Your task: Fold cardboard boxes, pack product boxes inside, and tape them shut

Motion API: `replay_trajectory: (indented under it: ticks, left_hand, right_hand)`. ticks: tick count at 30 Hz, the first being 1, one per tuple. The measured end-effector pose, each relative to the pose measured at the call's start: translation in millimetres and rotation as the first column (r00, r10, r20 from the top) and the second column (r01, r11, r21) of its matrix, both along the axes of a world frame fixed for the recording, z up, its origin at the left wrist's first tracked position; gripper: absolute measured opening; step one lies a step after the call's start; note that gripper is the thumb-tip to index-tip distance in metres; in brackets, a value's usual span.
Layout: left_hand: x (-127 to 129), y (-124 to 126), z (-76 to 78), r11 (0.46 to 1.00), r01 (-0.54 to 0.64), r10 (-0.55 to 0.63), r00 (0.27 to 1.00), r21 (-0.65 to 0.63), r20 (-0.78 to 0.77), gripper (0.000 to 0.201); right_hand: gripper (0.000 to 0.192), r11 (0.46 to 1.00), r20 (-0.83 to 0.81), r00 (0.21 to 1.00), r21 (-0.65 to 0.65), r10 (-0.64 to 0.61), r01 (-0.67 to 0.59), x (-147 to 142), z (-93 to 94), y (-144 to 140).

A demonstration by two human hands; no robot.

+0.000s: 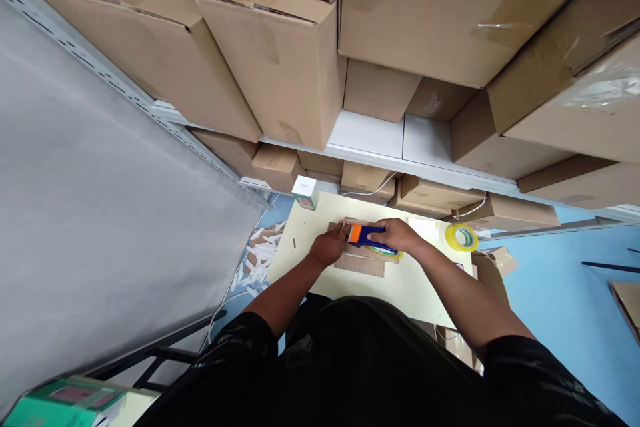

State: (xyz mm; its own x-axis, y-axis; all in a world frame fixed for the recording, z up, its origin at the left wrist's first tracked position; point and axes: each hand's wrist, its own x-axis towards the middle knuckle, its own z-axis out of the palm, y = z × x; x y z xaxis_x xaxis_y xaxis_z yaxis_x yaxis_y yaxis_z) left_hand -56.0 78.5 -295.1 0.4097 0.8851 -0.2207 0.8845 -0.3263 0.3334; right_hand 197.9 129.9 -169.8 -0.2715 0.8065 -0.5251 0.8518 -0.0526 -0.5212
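Grey fabric sheeting [100, 213] covers the far left of the view, bounded by a perforated metal upright. Cardboard cartons [280, 47] are stacked on the white shelving [380, 140] above and behind the work surface. A small white box [305, 192] with green print stands at the rear left corner of the pale yellow table [310, 260]. The left hand [329, 247] rests with fingers curled, pressing down on the left end of a flat cardboard piece [360, 263] lying mid-table; it grips nothing else. Directly beside it, the right hand [397, 235] is clenched around the handle of a blue and orange tape dispenser [367, 236], which sits on top of the cardboard piece, orange end toward the left hand. The dispenser's tape roll shows green beneath it. A separate roll of yellowish tape [461, 237] lies flat near the table's right edge, apart from both hands. Light blue floor [560, 293] shows to the right.
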Motion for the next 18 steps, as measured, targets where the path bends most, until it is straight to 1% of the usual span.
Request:
replay_trajectory:
  ticks: [5,9,13,18]
  left_hand:
    - [0.6,0.4,3.5,1.000,-0.001,0.001,1.000,0.023,0.001,0.065]
    - [1.6,0.2,8.0,1.000,-0.007,0.007,1.000,0.017,-0.008,0.064]
    - [2.2,-0.2,6.8,1.000,-0.029,0.029,1.000,-0.006,-0.013,0.065]
    - [-7.9,1.0,1.7,0.998,-0.064,0.064,0.998,-0.009,0.028,0.066]
  right_hand:
    - [0.036,0.999,-0.036,0.999,-0.041,-0.005,0.003,7.0,2.9,0.3]
    - [0.038,0.996,-0.063,0.996,-0.072,-0.057,0.053,23.9,8.6,-2.1]
    - [0.041,0.990,-0.079,0.991,-0.105,-0.105,0.097,58.0,10.5,-6.3]
    - [0.047,0.975,-0.096,0.977,-0.138,-0.190,0.176,122.5,8.1,-18.0]
